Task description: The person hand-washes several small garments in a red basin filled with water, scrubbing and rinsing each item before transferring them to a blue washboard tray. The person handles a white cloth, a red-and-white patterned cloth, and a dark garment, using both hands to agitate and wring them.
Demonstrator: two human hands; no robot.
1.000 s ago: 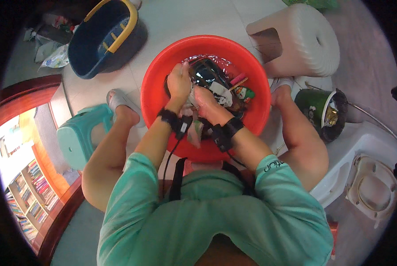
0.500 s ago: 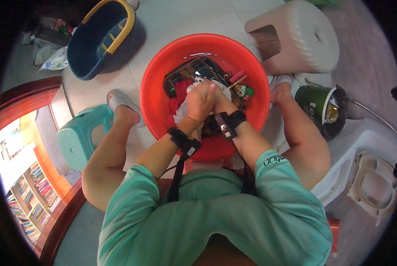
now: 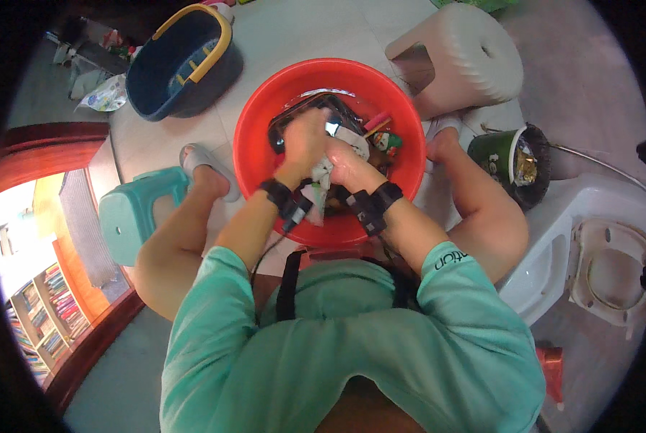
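Cloth, whitish and wet, bunched between both hands over the red basin. Left hand closed on its upper end; right hand clamped on its other side, fists touching. Dark items and small colourful objects lie in basin behind the cloth.

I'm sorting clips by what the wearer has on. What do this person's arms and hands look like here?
Both hands are bare, no gloves. The left hand has a black band at the wrist with a thin dark cable trailing down from it. The right hand has a wider black strap at the wrist. Short mint-green sleeves end near the elbows; the right sleeve carries dark lettering.
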